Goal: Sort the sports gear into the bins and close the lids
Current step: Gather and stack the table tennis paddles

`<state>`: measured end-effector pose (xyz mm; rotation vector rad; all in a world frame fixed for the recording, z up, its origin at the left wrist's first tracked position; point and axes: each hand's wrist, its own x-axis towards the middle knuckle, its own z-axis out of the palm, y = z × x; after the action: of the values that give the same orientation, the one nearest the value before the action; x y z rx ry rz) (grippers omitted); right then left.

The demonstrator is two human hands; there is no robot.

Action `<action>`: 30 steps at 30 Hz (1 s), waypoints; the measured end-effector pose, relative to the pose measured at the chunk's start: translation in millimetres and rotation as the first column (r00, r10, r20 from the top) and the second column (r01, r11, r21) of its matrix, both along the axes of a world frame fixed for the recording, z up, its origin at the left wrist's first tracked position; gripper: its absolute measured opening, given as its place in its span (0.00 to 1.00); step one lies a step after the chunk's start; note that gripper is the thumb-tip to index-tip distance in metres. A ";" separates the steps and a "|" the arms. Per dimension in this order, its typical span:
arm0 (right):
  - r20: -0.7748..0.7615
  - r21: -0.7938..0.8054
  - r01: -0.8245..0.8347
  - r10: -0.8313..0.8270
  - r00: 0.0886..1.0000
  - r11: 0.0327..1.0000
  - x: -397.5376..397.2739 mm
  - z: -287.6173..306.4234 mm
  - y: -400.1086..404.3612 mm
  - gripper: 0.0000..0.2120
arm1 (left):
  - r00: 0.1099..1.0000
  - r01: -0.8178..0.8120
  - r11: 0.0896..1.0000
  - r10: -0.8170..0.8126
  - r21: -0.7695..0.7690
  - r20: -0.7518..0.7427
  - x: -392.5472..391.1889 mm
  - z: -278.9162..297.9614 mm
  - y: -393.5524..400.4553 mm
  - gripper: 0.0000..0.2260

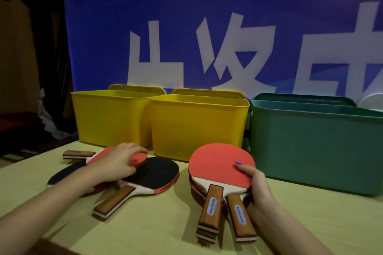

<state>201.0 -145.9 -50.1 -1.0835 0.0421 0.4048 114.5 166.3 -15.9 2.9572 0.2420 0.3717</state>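
Red rubber faces up on the top bat of the stack (219,165) on the right side of the table (145,223). The right hand (253,184) holds this stack by its right edge, with the thumb lying on the red face and the other fingers tucked under the bats. The thumb nail is painted blue. Two brown handles point toward the person, each with a small white and blue label. The left hand (120,161) is curled over the round end of a red bat (137,157) and grips it. That bat lies on top of a black bat (157,172), whose handle also points toward the person. Another black bat (66,172) sticks out from under the left wrist, and one more handle (77,154) lies flat behind it. Three bins stand in a row at the back of the table. The left yellow bin (109,118) and the middle yellow bin (196,126) touch each other. The green bin (315,151) is just beside them on the right. All three bins are open, and a lid stands upright behind each one. I cannot tell what is inside the bins. A blue banner (207,16) with big white letters hangs behind them.
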 end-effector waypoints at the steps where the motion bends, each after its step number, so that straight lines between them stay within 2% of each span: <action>1: 0.006 -0.015 0.000 0.000 1.000 1.000 -0.1 -0.3 0.7 0.29 | 0.999 -0.016 0.999 0.014 -0.045 -0.039 -1.5 -1.3 11.3 0.30; 3: 0.021 -0.037 -0.006 0.006 1.000 0.999 -0.2 -1.2 1.2 0.28 | 0.994 -0.083 0.985 0.072 -0.151 -0.076 -2.2 -9.1 27.6 0.34; 5: 0.029 -0.048 -0.015 0.016 0.999 0.999 0.6 -2.7 0.5 0.26 | 0.982 -0.179 0.967 0.163 -0.184 -0.098 -0.4 -17.9 38.0 0.38; 8: 0.039 -0.045 -0.035 0.037 0.999 0.998 2.0 -4.8 -1.0 0.24 | 0.961 -0.252 0.968 0.252 0.016 -0.111 0.3 -24.1 43.5 0.39; 11: 0.033 -0.057 -0.028 0.030 0.999 0.998 4.7 -5.6 -0.7 0.25 | 0.958 -0.222 0.947 0.256 0.232 -0.130 0.5 -15.2 36.4 0.35; 13: 0.025 -0.067 -0.022 0.024 0.999 0.997 6.2 -5.8 -0.2 0.26 | 0.949 -0.138 0.891 0.244 0.432 -0.201 0.5 -10.3 28.4 0.31; 16: 0.016 -0.081 -0.024 0.025 1.000 0.996 7.1 -5.8 -0.4 0.26 | 0.949 0.041 0.745 0.179 0.666 -0.259 -2.4 -4.5 22.7 0.25; 18: 0.005 -0.077 -0.032 0.033 0.999 0.996 7.5 -5.7 -0.8 0.25 | 0.970 0.046 0.665 0.150 0.746 -0.193 -8.2 4.5 21.5 0.25; 21: -0.010 -0.079 -0.037 0.037 0.999 0.996 9.7 -5.9 -0.5 0.25 | 0.991 -0.112 0.621 0.132 0.775 0.037 -18.9 34.9 25.6 0.26; 23: -0.014 -0.081 -0.043 0.042 0.999 0.996 11.2 -6.3 0.1 0.24 | 0.942 -0.223 0.670 -0.037 0.708 0.333 -24.4 60.4 37.3 0.26; 24: -0.014 -0.086 -0.039 0.038 0.999 0.995 11.0 -5.7 0.3 0.24 | 0.877 -0.257 0.738 -0.092 0.623 0.471 -27.6 74.1 41.0 0.23; 25: -0.013 -0.087 -0.036 0.035 0.999 0.996 11.2 -6.3 0.7 0.24 | 0.775 -0.276 0.823 -0.115 0.496 0.622 -31.9 88.0 40.0 0.16; 26: -0.018 -0.078 -0.034 0.032 0.999 0.996 11.8 -6.5 0.9 0.24 | 0.657 -0.282 0.895 -0.082 0.345 0.750 -36.8 103.5 37.0 0.10; 28: -0.038 -0.049 -0.023 0.021 0.999 0.999 10.9 -4.3 0.9 0.24 | 0.476 -0.214 0.977 0.111 -0.007 0.872 -38.5 132.7 21.3 0.10; 30: -0.046 -0.009 -0.033 0.032 0.998 0.999 10.9 -2.1 1.4 0.27 | 0.389 -0.106 0.925 0.376 -0.364 0.841 -31.5 152.3 10.4 0.12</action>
<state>211.9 -144.5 -52.2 -1.0853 0.0669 0.4590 83.1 176.8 136.4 2.0130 0.5163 1.7460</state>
